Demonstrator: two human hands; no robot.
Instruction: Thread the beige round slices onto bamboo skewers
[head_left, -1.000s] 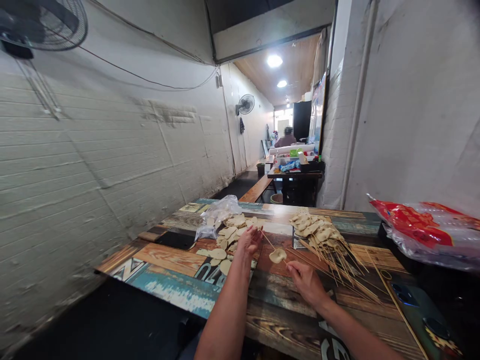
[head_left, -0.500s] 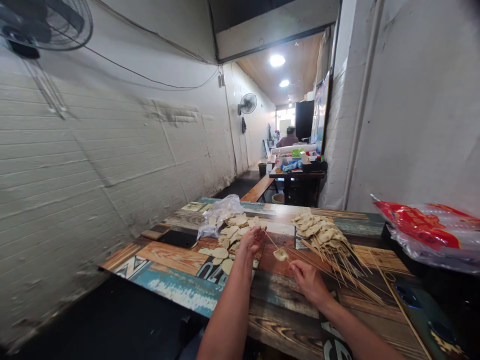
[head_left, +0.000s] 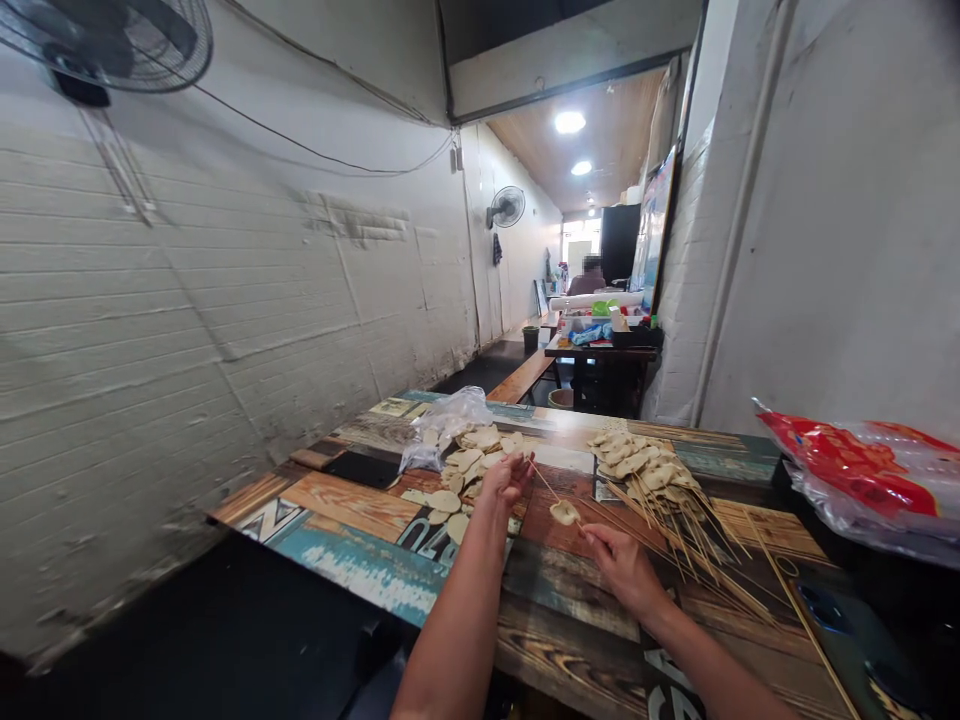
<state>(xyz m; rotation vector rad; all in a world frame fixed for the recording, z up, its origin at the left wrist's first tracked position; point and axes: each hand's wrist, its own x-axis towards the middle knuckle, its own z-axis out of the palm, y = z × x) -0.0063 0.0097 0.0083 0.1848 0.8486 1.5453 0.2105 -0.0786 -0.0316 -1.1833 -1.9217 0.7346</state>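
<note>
A pale, round, flat slice (head_left: 565, 513) is threaded on a thin wooden skewer (head_left: 546, 481) between your hands. Your right hand (head_left: 619, 562) pinches the skewer's near end; your left hand (head_left: 505, 480) is at its far end, its grip unclear. Loose beige slices (head_left: 467, 464) lie left, skewered beige slices (head_left: 637, 459) right.

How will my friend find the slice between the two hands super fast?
Start at the patchwork table and find the left hand and right hand. Between them is a thin stick with one pale slice on it. It's alone, apart from the left pile and right pile.
</note>
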